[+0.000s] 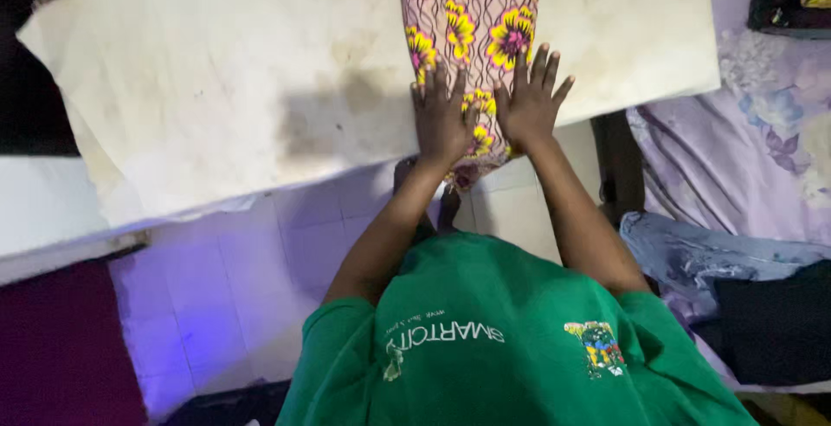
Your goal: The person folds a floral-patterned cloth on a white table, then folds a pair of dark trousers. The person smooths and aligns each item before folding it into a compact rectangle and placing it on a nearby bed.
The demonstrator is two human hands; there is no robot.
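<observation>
From the head camera, both hands lie flat with fingers spread, gripping nothing: the left hand (441, 119) and right hand (530, 101) press side by side on a folded flowered cloth (472, 28). It lies on the stained cream worktop (216, 88), its near end seemingly overhanging the edge.

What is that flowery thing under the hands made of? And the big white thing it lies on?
The flowery piece looks like thin printed cotton cloth: matte, with yellow and pink flowers, and it bends limply over the edge. The left hand and right hand press flat on it. The white surface seems to be a cloth-covered padded board, though that is uncertain: dull, stained, with soft edges.
</observation>
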